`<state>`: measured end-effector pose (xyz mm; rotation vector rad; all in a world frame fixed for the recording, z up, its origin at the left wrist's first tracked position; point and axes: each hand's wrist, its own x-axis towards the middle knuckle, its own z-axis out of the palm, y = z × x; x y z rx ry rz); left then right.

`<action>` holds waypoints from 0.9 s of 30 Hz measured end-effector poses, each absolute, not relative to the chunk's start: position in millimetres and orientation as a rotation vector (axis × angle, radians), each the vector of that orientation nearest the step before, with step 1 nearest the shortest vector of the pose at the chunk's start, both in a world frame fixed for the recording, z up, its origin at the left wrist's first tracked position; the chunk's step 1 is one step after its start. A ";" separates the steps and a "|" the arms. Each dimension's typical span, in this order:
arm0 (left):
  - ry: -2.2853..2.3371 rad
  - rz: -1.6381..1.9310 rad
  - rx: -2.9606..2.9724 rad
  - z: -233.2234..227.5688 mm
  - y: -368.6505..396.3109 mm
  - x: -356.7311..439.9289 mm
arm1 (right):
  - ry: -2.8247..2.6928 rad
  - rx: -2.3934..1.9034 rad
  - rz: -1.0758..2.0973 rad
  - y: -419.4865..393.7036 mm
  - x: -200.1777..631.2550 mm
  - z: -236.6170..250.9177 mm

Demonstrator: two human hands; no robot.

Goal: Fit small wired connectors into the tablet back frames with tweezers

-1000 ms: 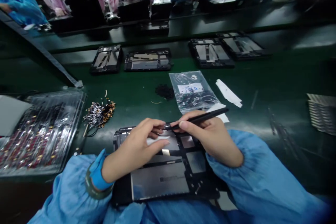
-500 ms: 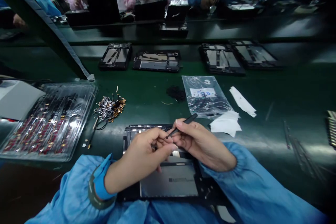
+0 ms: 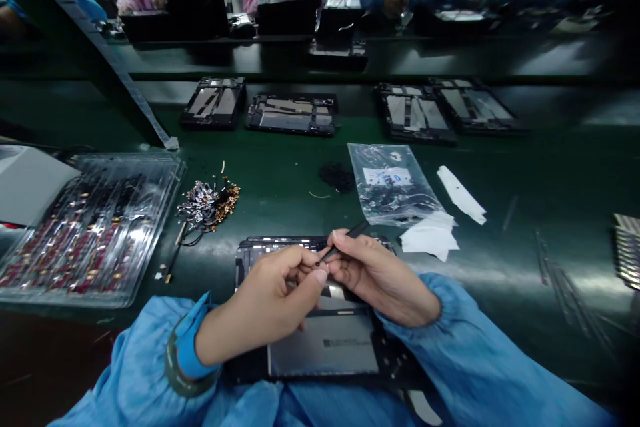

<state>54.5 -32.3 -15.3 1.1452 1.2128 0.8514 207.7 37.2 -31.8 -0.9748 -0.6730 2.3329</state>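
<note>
My right hand (image 3: pixel 383 273) is closed around black tweezers (image 3: pixel 353 233), their tip pointing down and left. At that tip, my left hand (image 3: pixel 283 290) is pinched around a tiny dark piece (image 3: pixel 318 264), too small to name. Both hands meet over an opened tablet (image 3: pixel 250 373), which lies close in front of me with its silver battery (image 3: pixel 325 347) showing. My fingers hide part of its upper half.
A clear tray (image 3: pixel 135 287) of small parts stands left, beside a pile of flex cables (image 3: pixel 207 203). Ahead lie small black bits (image 3: pixel 336 177), a plastic bag (image 3: pixel 395 183) and white paper (image 3: pixel 430 235). Several opened tablets (image 3: pixel 293 113) line the far side; co-workers sit beyond.
My left thumb has drawn up closer to the tweezers' tip and the tiny piece. The tweezers have shifted slightly down and left. Across the bench, co-workers' hands have moved.
</note>
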 end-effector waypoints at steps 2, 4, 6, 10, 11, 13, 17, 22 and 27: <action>1.207 0.852 1.144 -15.1 -32.2 53.9 | -0.688 -0.975 2.334 37.0 207.7 -31.8; 1.201 0.856 1.128 -14.7 -31.5 53.7 | -0.695 -0.975 2.334 36.8 207.8 -32.3; 1.193 0.863 1.107 -13.9 -31.0 54.0 | -0.703 -0.972 2.334 36.9 207.7 -33.0; 1.172 0.878 1.090 -12.6 -31.5 55.0 | -0.718 -0.966 2.334 36.6 207.5 -34.0; 1.169 0.879 1.089 -12.5 -32.0 55.0 | -0.722 -0.964 2.335 36.4 207.6 -34.0; 1.163 0.877 1.087 -12.8 -33.2 54.5 | -0.728 -0.961 2.336 35.8 208.1 -33.8; 1.150 0.874 1.086 -13.7 -34.9 52.0 | -0.719 -0.961 2.327 35.4 208.2 -33.1; 1.164 0.866 1.079 -13.9 -33.9 53.5 | -0.738 -0.987 2.316 34.9 207.6 -34.4; 1.290 0.803 1.294 -17.0 -34.9 42.9 | -0.758 -0.996 2.293 34.9 211.1 -30.8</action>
